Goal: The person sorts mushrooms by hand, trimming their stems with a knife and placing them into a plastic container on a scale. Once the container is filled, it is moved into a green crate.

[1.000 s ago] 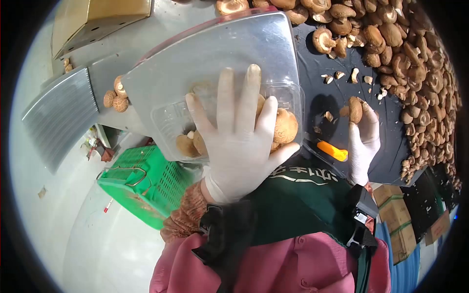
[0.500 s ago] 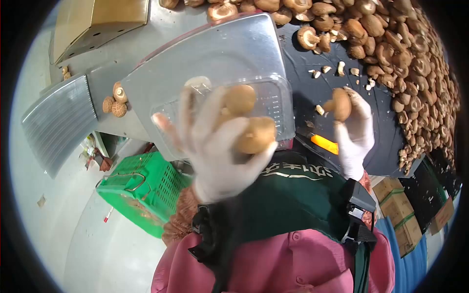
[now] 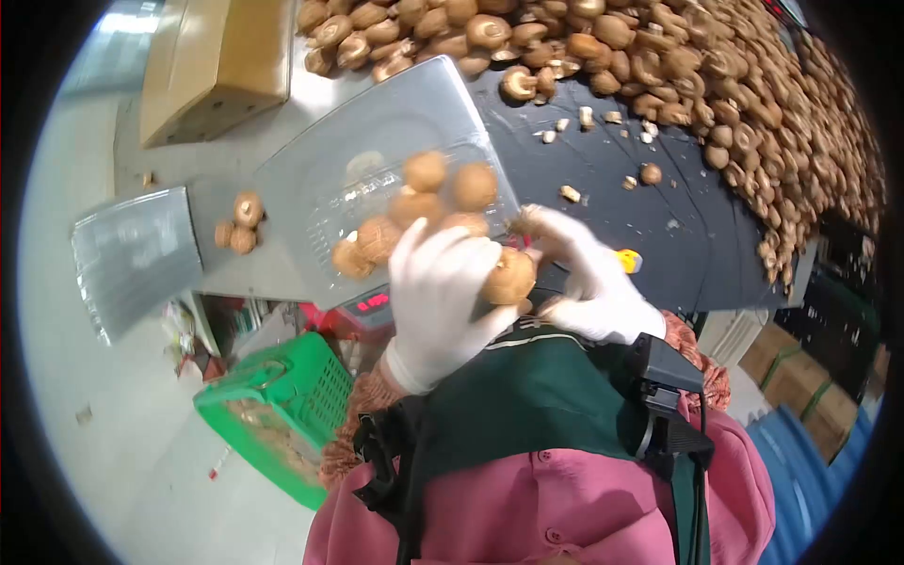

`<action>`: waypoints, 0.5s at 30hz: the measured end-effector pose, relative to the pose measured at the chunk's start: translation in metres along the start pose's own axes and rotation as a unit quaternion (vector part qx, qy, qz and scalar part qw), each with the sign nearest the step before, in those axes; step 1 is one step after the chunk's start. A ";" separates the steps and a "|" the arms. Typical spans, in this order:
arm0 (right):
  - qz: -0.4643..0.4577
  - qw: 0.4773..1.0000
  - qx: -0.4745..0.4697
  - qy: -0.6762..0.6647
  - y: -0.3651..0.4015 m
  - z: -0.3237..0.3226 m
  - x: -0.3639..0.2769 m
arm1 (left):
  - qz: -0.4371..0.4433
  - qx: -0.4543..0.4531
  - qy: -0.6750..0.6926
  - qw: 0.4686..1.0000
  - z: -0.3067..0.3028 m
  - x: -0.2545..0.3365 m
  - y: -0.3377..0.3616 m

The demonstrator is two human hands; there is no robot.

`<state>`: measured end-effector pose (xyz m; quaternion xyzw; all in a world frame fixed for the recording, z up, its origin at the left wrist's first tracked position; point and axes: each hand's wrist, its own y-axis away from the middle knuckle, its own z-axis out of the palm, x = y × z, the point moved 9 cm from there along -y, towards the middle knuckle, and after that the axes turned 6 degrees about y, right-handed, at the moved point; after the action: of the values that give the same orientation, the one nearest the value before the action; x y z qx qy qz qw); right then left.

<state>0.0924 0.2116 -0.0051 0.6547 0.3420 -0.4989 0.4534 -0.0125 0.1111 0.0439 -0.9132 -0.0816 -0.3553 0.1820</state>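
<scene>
My left hand [image 3: 443, 292], in a white glove, has its thumb and fingers closed round a brown mushroom [image 3: 509, 277] at the near edge of a clear plastic tray [image 3: 325, 212]. Several mushrooms [image 3: 424, 171] lie in the tray, some partly hidden behind my left fingers. Close on the right, my gloved right hand [image 3: 598, 282] curves toward the same mushroom, thumb and fingers apart. Its fingertips look brownish and lie by the tray's corner. A yellow-orange tool handle [image 3: 628, 261] shows just beyond this hand.
A large mushroom heap [image 3: 734, 104] spreads across the back and right. Cut stems [image 3: 570, 194] litter the dark surface. To the left are three mushrooms [image 3: 244, 241], stacked clear trays [image 3: 141, 245] and a cardboard box [image 3: 221, 71]. Below sit a red-display scale [image 3: 374, 303] and a green basket [image 3: 282, 377].
The two mushrooms from my left hand appear to be in the tray, where more now show. My right hand has moved left from over the dark surface to beside my left hand.
</scene>
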 end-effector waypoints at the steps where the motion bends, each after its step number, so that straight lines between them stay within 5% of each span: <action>1: -0.062 0.995 0.013 0.079 0.008 0.005 0.003 | 0.027 -0.004 0.004 1.000 0.012 0.006 0.001; 4: 0.018 0.997 0.062 0.050 0.053 -0.025 0.020 | 0.060 -0.098 0.012 0.993 0.035 0.031 -0.018; 6: 0.067 0.974 0.177 0.127 0.102 -0.079 0.032 | 0.061 -0.040 -0.025 0.997 0.021 0.022 -0.021; 8: 0.108 0.893 0.277 0.338 0.166 -0.126 0.050 | 0.051 -0.016 -0.142 0.988 0.012 -0.003 -0.016; 11: 0.326 0.681 0.126 0.644 0.267 -0.159 0.140 | -0.007 -0.029 -0.247 0.969 0.016 -0.035 -0.018; 12: 0.423 0.659 0.021 0.621 0.291 -0.162 0.164 | -0.019 -0.058 -0.268 0.961 0.022 -0.044 -0.017; 15: 0.268 0.731 0.209 0.591 0.263 -0.181 0.121 | -0.029 -0.052 -0.213 0.975 0.029 -0.059 -0.011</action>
<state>0.4234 0.2868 -0.0394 0.9602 0.2386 0.0722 0.1260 -0.0410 0.1312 -0.0125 -0.9734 -0.1262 -0.1620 0.1021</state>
